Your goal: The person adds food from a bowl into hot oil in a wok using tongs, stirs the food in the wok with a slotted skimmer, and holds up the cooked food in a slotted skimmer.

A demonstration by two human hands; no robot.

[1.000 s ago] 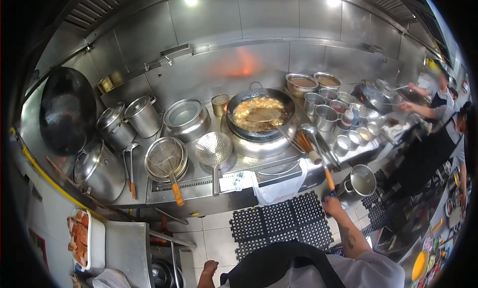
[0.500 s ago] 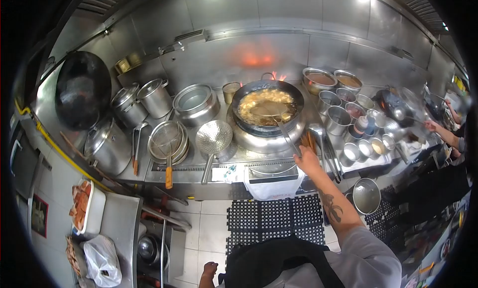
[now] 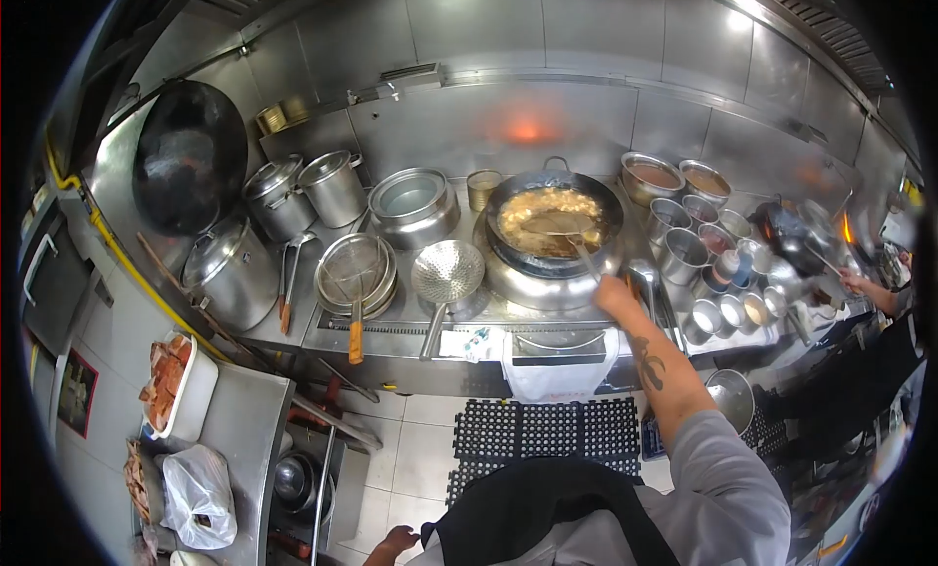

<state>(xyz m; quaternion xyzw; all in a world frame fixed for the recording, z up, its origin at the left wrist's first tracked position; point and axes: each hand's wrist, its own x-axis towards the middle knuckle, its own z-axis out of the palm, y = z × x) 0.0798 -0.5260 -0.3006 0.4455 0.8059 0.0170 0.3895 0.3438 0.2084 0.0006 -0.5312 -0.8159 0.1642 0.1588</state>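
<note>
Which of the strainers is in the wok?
The strainer whose handle reaches the right hand: its round head lies in the wok. The perforated strainer and the wooden-handled mesh strainer both lie outside it, to the left.

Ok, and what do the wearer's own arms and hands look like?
Both hands bare, no gloves: right hand, left hand. Right arm: short light-grey sleeve, dark tattoo on the forearm, no watch or band visible. Left arm is mostly out of frame. Black apron over the shirt.

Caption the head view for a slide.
A right hand holds a long-handled metal skimmer in a round black wok of golden liquid.
</note>
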